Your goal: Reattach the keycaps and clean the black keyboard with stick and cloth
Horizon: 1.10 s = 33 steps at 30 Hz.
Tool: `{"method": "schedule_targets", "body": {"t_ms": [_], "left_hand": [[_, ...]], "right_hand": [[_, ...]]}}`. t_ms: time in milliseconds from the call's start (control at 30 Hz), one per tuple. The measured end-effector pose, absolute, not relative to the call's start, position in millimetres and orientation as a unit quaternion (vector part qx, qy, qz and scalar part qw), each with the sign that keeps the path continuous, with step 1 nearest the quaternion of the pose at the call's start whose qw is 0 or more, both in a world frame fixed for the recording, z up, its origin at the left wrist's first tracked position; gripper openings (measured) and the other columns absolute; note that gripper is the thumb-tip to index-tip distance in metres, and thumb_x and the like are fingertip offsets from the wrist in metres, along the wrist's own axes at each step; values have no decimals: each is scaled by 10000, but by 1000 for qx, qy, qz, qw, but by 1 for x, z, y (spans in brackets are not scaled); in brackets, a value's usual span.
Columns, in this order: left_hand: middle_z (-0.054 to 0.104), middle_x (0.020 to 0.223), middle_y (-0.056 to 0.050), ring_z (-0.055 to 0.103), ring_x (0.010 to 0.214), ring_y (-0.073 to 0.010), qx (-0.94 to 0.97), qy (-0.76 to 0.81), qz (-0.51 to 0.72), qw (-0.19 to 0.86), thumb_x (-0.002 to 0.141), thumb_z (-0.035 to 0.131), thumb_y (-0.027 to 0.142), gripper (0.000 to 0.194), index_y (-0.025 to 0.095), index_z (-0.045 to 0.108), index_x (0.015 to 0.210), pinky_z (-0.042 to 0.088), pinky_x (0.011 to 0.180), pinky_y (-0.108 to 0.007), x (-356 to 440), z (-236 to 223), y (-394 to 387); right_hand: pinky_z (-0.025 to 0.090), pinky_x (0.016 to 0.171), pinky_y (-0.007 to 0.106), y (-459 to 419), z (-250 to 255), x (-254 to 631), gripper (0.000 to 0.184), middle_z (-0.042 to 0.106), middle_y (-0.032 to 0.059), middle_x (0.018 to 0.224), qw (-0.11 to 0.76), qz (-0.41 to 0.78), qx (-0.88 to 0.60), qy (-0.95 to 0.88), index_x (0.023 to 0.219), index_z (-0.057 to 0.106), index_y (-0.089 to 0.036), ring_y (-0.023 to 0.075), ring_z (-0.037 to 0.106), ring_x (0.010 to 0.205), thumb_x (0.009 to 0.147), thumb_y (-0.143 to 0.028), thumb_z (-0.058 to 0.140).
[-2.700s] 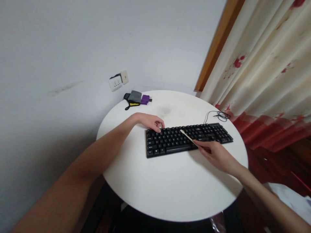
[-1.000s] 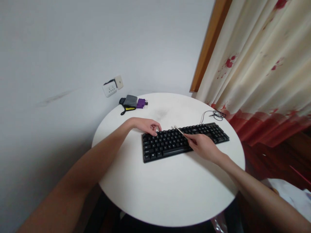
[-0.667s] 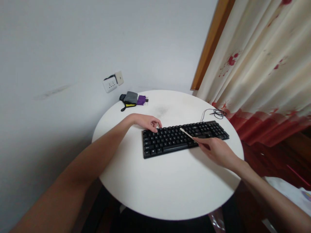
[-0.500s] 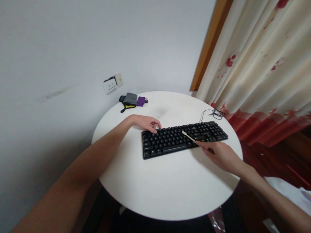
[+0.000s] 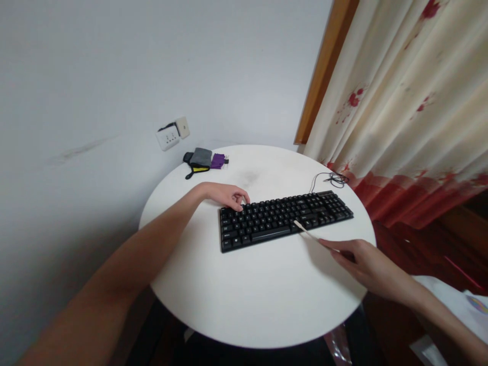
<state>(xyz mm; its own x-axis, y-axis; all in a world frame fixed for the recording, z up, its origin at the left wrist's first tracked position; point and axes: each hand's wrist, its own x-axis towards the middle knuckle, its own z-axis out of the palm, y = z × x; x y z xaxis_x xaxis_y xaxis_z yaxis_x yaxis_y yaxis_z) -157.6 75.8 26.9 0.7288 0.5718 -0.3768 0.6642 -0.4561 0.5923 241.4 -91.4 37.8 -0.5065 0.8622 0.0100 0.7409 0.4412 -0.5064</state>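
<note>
A black keyboard [image 5: 278,218] lies on the round white table, tilted slightly with its right end farther off. My left hand [image 5: 229,196] grips its upper left corner, thumb on the top keys and curled fingers at the back edge. In my right hand [image 5: 362,259], pinched between thumb and fingers, is a slim white toothbrush [image 5: 309,234]. Its small head points left and is over the keys near the right end of the space bar; whether it touches them I cannot tell. My right hand itself is off the keyboard's front edge, above the tabletop.
The table [image 5: 263,305] stands against the wall. At its back left lie a grey cloth item [image 5: 201,157] with yellow and black parts and a purple piece [image 5: 218,161]. A coiled cable [image 5: 337,179] sits behind the keyboard. A curtain [image 5: 412,112] hangs at right.
My right hand has drawn back toward me and right, bringing the toothbrush head from the upper keys to the front rows. My left hand keeps its hold on the keyboard's corner.
</note>
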Motion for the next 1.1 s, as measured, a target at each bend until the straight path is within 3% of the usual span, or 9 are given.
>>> {"method": "schedule_targets", "body": {"t_ms": [233,367,600,700,933,1100], "left_hand": [[569,853,-17,534,735,-159,848,355,-53,390,777,636,526,550,207,565,1219,413,671,-258,-159,26,77],[565,840,-13,534,735,-157,850,354,-55,386,779,632,527,546,209,568,1219,410,677,-256,-158,28,77],[581,849,-21,545,755,-168,855,349,-57,380,786,626,537,546,205,572,1217,408,694,-264,-157,29,77],[591,856,-24,547,763,-172,856,349,-57,376,785,624,535,548,205,572,1220,404,700,-267,-157,30,75],[597,847,-22,548,759,-175,853,355,-59,379,774,623,552,569,198,571,1215,403,688,-270,-157,29,75],[583,858,-20,542,761,-168,851,354,-59,384,780,627,539,556,201,562,1217,406,690,-263,-158,27,76]], "right_hand": [[527,866,363,-114,37,247,447,717,85,1123,146,262,-480,-825,1330,582,-227,283,672,1017,898,-315,511],[519,881,320,-113,45,252,442,688,77,1194,158,283,-488,-810,1330,582,-193,249,660,1032,934,-357,478],[503,615,294,-67,35,231,472,749,70,844,244,227,-522,-785,1310,599,-142,208,646,688,917,-365,462],[459,600,289,-39,27,208,462,741,81,891,260,207,-494,-803,1300,610,-145,191,620,668,910,-327,441],[320,554,265,-11,17,177,446,712,45,751,149,102,-494,-851,1266,643,-254,178,603,631,876,-230,428],[335,567,260,-21,18,191,458,721,48,791,120,97,-496,-854,1309,605,-277,173,611,629,889,-236,428]]}}
